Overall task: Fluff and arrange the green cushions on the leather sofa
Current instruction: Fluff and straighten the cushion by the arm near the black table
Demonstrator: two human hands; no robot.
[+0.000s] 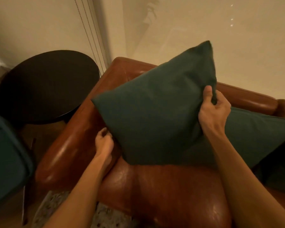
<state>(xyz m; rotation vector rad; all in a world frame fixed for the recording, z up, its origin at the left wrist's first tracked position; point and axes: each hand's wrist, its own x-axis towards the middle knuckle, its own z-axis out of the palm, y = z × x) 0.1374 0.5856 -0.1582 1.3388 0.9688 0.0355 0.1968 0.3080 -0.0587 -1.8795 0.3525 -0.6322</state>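
Cushion [155,112], green, stands tilted on the sofa [163,186] seat by the left armrest. Right hand [212,111] pinches its right edge between thumb and fingers [220,102], likely steadying it for fluffing. Left hand [104,140] curls at the lower left edge; whether it grips is unclear. Second cushion [257,134] lies to the right.

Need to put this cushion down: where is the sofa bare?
Bare leather seat lies in front of the held cushion, between the armrest and the second cushion. The side table beyond the armrest is bare too. Crowded: the right end, under the second cushion.
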